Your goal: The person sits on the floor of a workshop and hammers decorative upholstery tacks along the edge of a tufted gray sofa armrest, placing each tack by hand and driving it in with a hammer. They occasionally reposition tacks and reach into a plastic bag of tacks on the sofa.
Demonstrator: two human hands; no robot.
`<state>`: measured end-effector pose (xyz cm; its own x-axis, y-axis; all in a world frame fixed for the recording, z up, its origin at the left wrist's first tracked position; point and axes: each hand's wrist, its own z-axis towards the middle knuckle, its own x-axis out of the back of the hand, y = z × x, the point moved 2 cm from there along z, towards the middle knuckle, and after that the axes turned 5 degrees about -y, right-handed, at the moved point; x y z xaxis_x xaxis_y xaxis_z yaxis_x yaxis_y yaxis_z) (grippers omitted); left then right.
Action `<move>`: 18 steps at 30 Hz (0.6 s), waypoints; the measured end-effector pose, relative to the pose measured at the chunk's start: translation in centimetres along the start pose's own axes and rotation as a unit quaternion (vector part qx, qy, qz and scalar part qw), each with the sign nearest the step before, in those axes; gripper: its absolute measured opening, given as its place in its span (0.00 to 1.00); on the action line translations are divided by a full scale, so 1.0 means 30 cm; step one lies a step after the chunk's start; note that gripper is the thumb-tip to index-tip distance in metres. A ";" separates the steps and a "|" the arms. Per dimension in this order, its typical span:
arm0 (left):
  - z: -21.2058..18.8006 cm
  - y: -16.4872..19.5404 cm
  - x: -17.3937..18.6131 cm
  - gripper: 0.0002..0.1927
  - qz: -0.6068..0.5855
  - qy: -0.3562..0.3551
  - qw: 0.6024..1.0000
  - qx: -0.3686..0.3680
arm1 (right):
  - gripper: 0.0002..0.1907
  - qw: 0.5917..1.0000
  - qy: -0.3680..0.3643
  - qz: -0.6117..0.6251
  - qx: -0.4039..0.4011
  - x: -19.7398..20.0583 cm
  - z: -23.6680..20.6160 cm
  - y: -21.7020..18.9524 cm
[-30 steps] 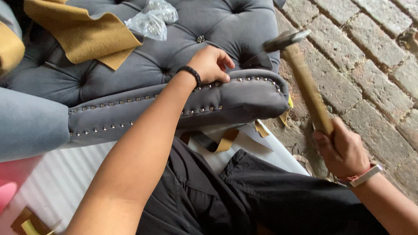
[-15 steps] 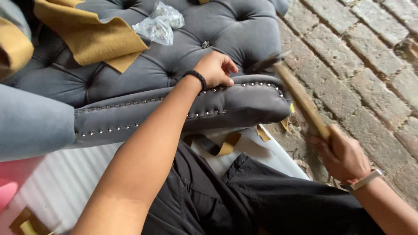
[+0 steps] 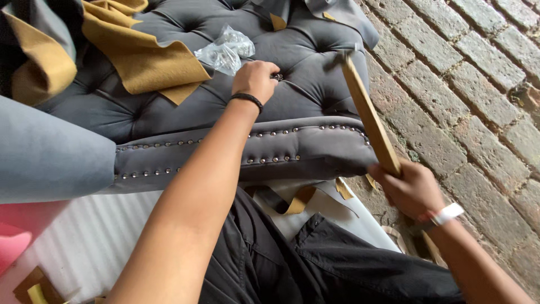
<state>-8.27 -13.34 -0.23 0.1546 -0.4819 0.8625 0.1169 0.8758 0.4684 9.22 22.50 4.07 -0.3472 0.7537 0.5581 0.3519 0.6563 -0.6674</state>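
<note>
Nearest the camera, black trousers (image 3: pixel 315 264) are filling the lower middle, lying over a white sheet (image 3: pixel 84 247). The right hand (image 3: pixel 413 188) is closing its grip fully round the lower end of a wooden hammer handle (image 3: pixel 368 115); the handle is slanting up and left, its head (image 3: pixel 340 54) hanging blurred above the cushion. Just beyond the knees, the studded grey edge (image 3: pixel 253 152) of a tufted grey cushion (image 3: pixel 292 56) is running left to right, ending at a rounded corner beside the brick floor (image 3: pixel 472 84), which is lying open to the right. The left hand (image 3: pixel 256 79) is reaching past that edge, fingers curled at a tuft button (image 3: pixel 277 76); whether it is pinching anything I cannot tell. Farther off, a clear plastic bag (image 3: pixel 225 50) and mustard fabric (image 3: pixel 146 56) are lying on the cushion.
</note>
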 end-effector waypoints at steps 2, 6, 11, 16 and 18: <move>0.007 0.017 0.003 0.11 0.007 -0.013 1.000 -0.001 | 0.14 0.996 -0.014 0.074 0.039 -0.054 0.056 -0.095; 0.029 0.034 0.008 0.07 0.027 -0.058 0.996 0.060 | 0.12 0.979 -0.018 0.163 0.119 -0.136 0.161 -0.251; 0.042 0.008 0.012 0.07 -0.012 -0.022 0.998 0.057 | 0.08 0.968 -0.032 0.241 0.061 -0.176 0.240 -0.275; 0.009 -0.005 0.042 0.03 -0.150 -0.002 0.987 0.050 | 0.07 0.964 -0.021 0.256 0.070 -0.173 0.264 -0.237; -0.032 0.034 0.044 0.02 -0.219 -0.039 0.975 0.014 | 0.06 0.960 -0.024 0.269 0.077 -0.175 0.259 -0.235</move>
<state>-6.99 -13.12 1.19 0.0212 -0.8070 0.5902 0.1285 0.5876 0.7989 1.82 13.65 2.02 -0.1935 0.9768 0.0918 0.3593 0.1576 -0.9198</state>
